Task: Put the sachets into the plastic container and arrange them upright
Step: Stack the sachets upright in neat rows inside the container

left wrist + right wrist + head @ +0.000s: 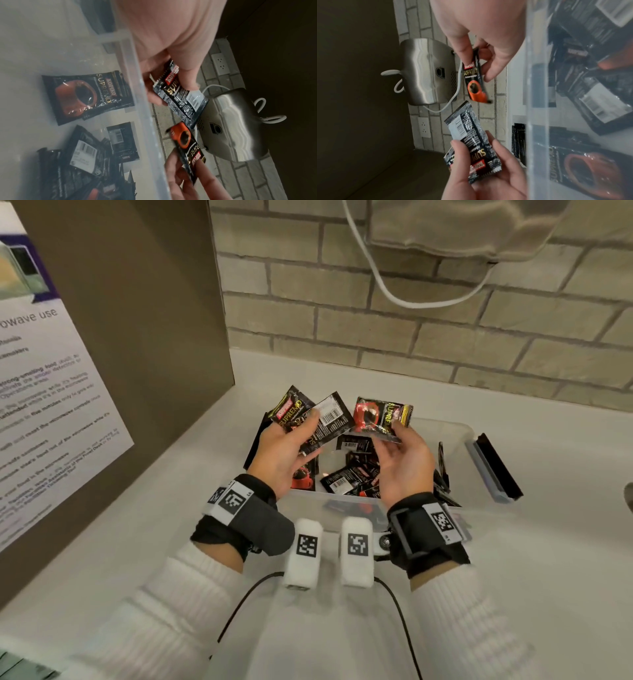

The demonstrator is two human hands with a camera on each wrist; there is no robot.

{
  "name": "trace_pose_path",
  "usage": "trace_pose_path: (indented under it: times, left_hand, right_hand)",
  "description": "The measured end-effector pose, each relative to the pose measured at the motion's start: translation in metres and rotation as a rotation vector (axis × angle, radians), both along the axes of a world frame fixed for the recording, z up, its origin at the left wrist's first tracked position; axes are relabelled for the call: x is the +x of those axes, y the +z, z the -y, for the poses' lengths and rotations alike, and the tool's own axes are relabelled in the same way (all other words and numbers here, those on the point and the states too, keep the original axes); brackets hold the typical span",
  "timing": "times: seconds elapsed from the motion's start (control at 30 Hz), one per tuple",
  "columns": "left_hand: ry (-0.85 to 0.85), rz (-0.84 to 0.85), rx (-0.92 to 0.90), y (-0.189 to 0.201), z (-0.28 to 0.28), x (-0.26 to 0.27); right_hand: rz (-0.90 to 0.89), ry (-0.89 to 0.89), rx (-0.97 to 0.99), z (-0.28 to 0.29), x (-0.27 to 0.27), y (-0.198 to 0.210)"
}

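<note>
On the white counter (565, 542) by the brick wall (445, 337) sits a clear plastic container (459, 428). Both hands are held up over it, palms facing the person.

The left hand (279, 455) grips a small bunch of black sachets (310, 419) — thumb on top, fingers curled behind them. One sachet in the bunch shows its back, with a white patch and a barcode. The left wrist view shows the same bunch (178, 93) pinched between thumb and fingers, above the rim of the container (137, 83).

The right hand (406, 463) pinches one sachet with a red cup picture (382, 414) by its end — thumb on one side, fingers on the other. This sachet is close to the bunch but not touching it. From the right wrist view it hangs down from the fingertips (489, 75), with the orange-red cup at its low end (475, 82).

Inside the container, more loose sachets (349, 477) lie flat and mixed up on the bottom, some face up and some face down. A few sachets (442, 460) stand on edge near the right wall. More dark sachets (255, 443) lie on the counter just outside the left side.

A grey and black lid piece (493, 467) lies on the counter just to the right of the container. A big brown box (137, 320) with a paper notice (44, 392) stands on the left. A shiny metal machine (235, 125) with a white cord (394, 292) hangs on the wall.
</note>
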State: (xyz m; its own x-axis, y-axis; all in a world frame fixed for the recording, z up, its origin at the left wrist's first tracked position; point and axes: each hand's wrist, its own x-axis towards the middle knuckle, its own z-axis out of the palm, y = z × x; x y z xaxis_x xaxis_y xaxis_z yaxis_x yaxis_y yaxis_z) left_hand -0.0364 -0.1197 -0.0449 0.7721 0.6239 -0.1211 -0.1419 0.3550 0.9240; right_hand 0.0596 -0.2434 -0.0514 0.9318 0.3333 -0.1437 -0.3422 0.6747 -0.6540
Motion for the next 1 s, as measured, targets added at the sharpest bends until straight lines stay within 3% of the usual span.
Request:
trace_pose_path:
  times: [0.17,0.33,0.57,0.73,0.87,1.0]
  left_hand:
    - [-0.041,0.049,0.040,-0.003,0.001,-0.002]
    - [-0.087,0.205,0.043,-0.004,-0.002,-0.003]
    - [-0.084,0.228,0.032,-0.003,-0.002,-0.002]
    - [-0.085,0.274,0.159,0.008,0.002,0.010]
    - [-0.075,0.361,0.210,0.006,0.009,0.021]
    - [-0.104,0.426,0.228,-0.002,0.008,0.027]
  right_hand:
    - [0.059,0.044,-0.200,-0.004,0.000,-0.001]
    - [0.069,0.090,-0.465,-0.011,-0.003,-0.006]
    - [0.089,0.281,-0.493,-0.011,-0.006,-0.005]
    - [0.154,0.405,-0.631,-0.014,-0.007,-0.007]
    - [0.026,0.496,-0.593,-0.019,-0.007,-0.002]
    - [0.003,0.723,-0.642,-0.013,-0.003,0.010]
